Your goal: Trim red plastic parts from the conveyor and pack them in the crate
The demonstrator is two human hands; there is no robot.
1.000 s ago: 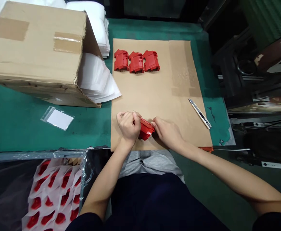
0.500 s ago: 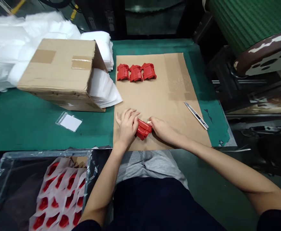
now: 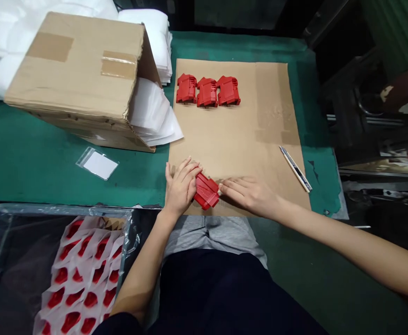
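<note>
A red moulded plastic part (image 3: 207,191) lies tilted on the cardboard sheet near the table's front edge. My left hand (image 3: 181,188) is wrapped over its left end, thumb and fingers gripping it. From the other side, my right hand (image 3: 244,193) has its fingers pressed together with the tips at the part's right edge; something pale shows at the fingertips, too small to name. Farther back stand three similar red plastic parts in a row: a left one (image 3: 186,88), a middle one (image 3: 207,92) and a right one (image 3: 228,90).
A utility knife (image 3: 295,169) lies on the cardboard sheet (image 3: 239,139) at right. At left, an open carton (image 3: 74,70) holds white foam sleeves (image 3: 155,116); a clear bag with a white card (image 3: 99,164) lies before it. Below left, a lined crate (image 3: 60,211) contains several wrapped red parts.
The red part has turned in my hands, showing a flatter face. My right hand's fingers have straightened from a curled pinch. The camera view has shifted.
</note>
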